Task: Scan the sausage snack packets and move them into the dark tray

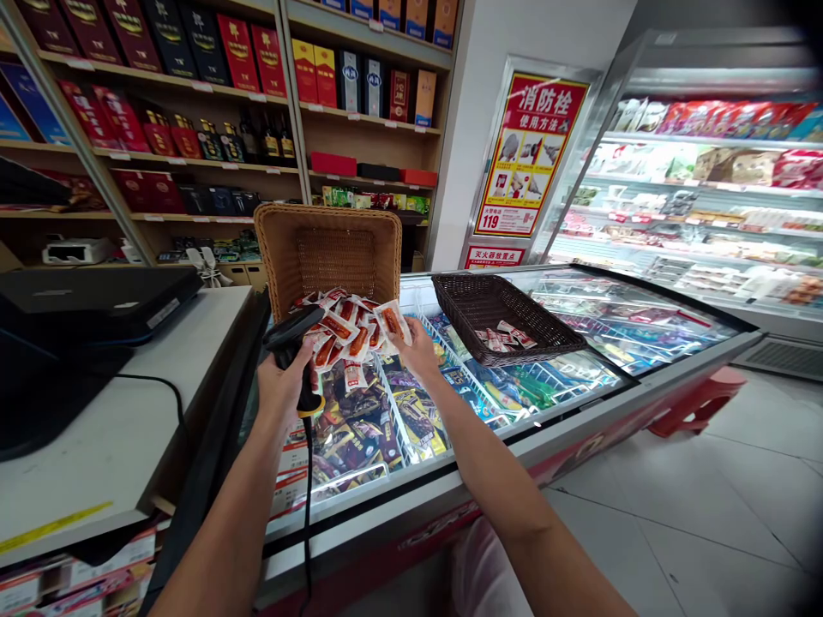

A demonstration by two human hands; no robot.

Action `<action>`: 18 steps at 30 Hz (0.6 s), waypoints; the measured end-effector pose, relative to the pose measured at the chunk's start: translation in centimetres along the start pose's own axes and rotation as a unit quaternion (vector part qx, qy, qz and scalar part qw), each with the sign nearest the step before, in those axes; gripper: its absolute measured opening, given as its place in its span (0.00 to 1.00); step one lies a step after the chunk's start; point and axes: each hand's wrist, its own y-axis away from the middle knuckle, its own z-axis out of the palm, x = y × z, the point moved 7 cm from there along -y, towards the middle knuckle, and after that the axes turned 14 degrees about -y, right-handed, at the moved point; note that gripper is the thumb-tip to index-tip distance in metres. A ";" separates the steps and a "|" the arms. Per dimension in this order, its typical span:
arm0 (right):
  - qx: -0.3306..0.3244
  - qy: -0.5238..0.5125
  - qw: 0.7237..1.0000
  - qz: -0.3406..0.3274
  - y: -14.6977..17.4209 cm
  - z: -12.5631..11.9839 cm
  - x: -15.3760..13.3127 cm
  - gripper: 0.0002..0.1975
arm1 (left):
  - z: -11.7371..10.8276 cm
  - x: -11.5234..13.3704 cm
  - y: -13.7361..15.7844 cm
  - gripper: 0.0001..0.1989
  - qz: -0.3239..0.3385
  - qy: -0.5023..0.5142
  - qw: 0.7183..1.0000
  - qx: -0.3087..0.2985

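My left hand (281,381) is wrapped round the grip of a black barcode scanner (292,336), its head tilted up toward the basket and its cable hanging down. Between the thumb and fingers of my right hand (419,350) is a packaged sausage (392,322) in a clear and white wrapper. More packaged sausages (352,332) lie heaped just left of it, spilling from a tan wicker basket (392,231) that is tipped on its side. A single small packet (354,375) rests on the freezer glass below the heap.
Under my arms is a glass-topped chest freezer (463,480) full of packets. A dark wicker basket (553,336) with several packets stands on it at the right. At the left is a white counter (129,428) with a black device (96,300). A red stool (700,398) stands beyond the freezer.
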 end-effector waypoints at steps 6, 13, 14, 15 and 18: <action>0.037 -0.001 0.999 0.003 0.4 -0.7 -0.7 0.19 | 0.9 -0.1 0.2 0.25 0.031 -0.036 0.998 -0.051; 0.052 0.005 0.998 -0.029 0.6 -0.6 -1.2 0.18 | 2.2 -0.8 0.6 0.26 0.037 -0.065 0.991 -0.107; 0.051 0.003 0.998 -0.029 0.6 -0.5 -1.2 0.18 | 2.4 -0.9 0.7 0.25 0.040 -0.074 0.990 -0.114; 0.050 0.001 0.998 -0.029 0.6 -0.5 -1.2 0.19 | 2.5 -1.0 0.8 0.25 0.043 -0.083 0.988 -0.121; 0.046 0.000 0.999 -0.027 0.7 -0.4 -1.3 0.20 | 2.9 -1.0 1.2 0.24 0.051 -0.112 0.983 -0.134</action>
